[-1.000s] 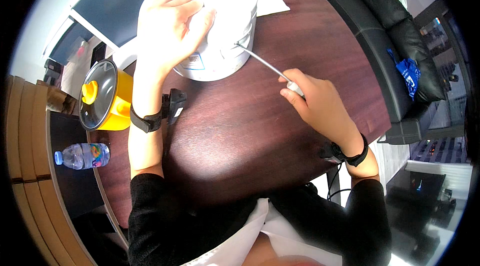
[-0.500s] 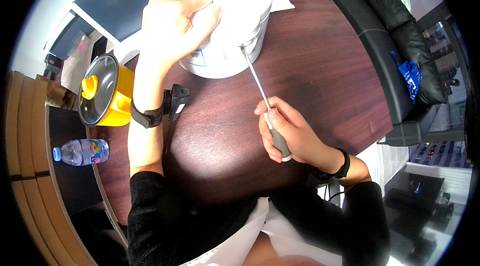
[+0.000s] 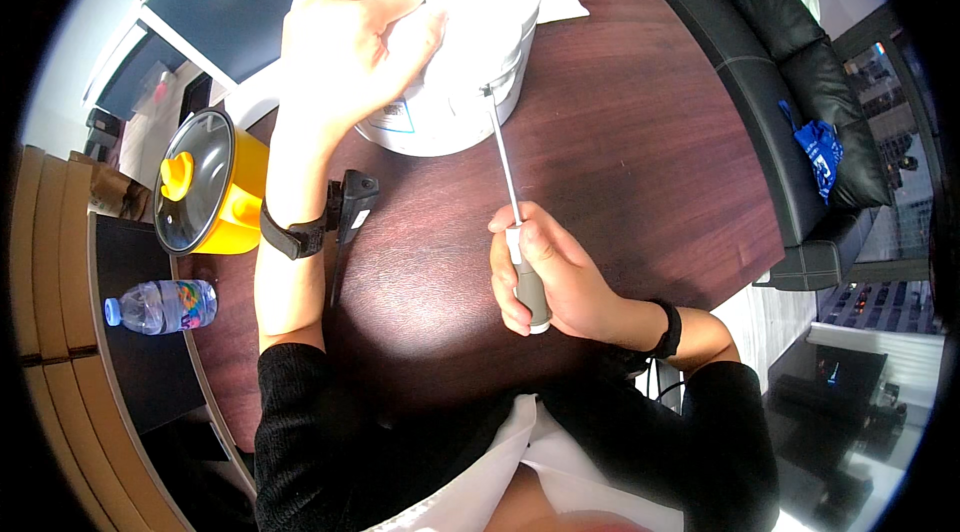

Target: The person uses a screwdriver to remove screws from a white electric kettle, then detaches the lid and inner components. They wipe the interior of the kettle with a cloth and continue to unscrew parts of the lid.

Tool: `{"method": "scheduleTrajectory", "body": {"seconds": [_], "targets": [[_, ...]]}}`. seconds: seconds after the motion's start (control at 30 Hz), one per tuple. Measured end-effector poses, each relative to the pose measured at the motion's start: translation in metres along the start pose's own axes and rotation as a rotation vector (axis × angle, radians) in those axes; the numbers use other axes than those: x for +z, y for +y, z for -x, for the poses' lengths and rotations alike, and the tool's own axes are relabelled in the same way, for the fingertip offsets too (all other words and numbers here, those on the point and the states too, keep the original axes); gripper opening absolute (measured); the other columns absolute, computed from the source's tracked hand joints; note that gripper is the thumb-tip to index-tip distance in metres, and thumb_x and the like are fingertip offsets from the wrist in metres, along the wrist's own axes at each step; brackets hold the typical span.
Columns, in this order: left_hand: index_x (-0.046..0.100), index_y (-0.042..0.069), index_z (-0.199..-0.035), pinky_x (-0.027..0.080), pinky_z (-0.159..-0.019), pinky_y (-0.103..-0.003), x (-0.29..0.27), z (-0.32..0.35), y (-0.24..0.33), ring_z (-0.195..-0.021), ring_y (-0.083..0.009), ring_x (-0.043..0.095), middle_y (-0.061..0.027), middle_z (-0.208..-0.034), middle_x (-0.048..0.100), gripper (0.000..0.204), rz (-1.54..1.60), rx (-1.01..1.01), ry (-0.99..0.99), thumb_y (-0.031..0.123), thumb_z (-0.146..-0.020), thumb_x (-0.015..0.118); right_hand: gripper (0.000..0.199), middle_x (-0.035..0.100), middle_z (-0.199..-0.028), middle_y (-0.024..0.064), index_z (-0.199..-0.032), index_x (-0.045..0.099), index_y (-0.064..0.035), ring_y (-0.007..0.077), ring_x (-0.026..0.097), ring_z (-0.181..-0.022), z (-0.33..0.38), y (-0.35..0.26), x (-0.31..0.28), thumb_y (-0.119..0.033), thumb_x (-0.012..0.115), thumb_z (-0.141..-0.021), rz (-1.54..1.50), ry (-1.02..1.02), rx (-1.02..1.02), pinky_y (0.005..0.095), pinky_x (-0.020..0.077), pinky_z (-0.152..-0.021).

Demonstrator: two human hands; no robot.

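Observation:
My left hand (image 3: 355, 52) lies flat on the white round appliance (image 3: 435, 135), fingers stretched out across its overexposed top. A screwdriver (image 3: 532, 297) with a grey-green and white handle is gripped in my right hand (image 3: 570, 282). Its long thin metal shaft slants up and slightly left, and the tip meets a small dark spot on the near side of the appliance. Glare hides much of the top and my left fingertips. A blue-edged label shows low on the appliance's side, below my left hand.
On the dark wooden table (image 3: 650, 132), a yellow pot (image 3: 240, 207) with a glass lid stands left of my forearm. A plastic water bottle (image 3: 165, 307) lies at the far left. Strapped to my left wrist is a black device (image 3: 352, 200). A black sofa (image 3: 750, 82) stands right of the table.
My right hand and the screwdriver handle have swung a little left, so the shaft stands steeper. The tip remains at the appliance's side; my left hand stays in place.

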State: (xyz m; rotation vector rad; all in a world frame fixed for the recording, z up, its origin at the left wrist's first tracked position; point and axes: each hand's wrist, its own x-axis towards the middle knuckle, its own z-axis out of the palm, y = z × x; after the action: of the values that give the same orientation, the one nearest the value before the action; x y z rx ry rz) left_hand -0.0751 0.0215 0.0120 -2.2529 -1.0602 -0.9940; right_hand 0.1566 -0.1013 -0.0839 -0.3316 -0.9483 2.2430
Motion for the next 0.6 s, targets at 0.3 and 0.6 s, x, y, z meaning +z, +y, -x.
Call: {"method": "scheduleTrajectory", "body": {"seconds": [0.3, 0.6], "targets": [[0.072, 0.0, -0.094, 0.05, -0.089, -0.036, -0.001, 0.001, -0.001, -0.099, -0.0309, 0.066, -0.0174, -0.097, 0.07, 0.027, -0.025, 0.015, 0.006, 0.023, -0.081, 0.067, 0.03, 0.05, -0.081, 0.0055, -0.118, 0.038, -0.0113, 0.0127, 0.052, -0.055, -0.005, 0.001, 0.014, -0.035, 0.027, -0.105, -0.027, 0.015, 0.017, 0.0269, 0.0456, -0.048], [0.072, -0.001, -0.094, 0.051, -0.086, -0.035, -0.002, -0.001, 0.001, -0.096, -0.03, 0.067, -0.0177, -0.096, 0.07, 0.026, -0.003, 0.01, 0.007, 0.022, -0.081, 0.066, 0.018, 0.048, -0.073, 0.0041, -0.112, 0.039, -0.0066, 0.0107, 0.051, -0.051, -0.006, -0.013, -0.005, -0.023, 0.034, -0.105, 0.416, 0.12, 0.02, 0.0255, 0.0433, -0.046]]}}
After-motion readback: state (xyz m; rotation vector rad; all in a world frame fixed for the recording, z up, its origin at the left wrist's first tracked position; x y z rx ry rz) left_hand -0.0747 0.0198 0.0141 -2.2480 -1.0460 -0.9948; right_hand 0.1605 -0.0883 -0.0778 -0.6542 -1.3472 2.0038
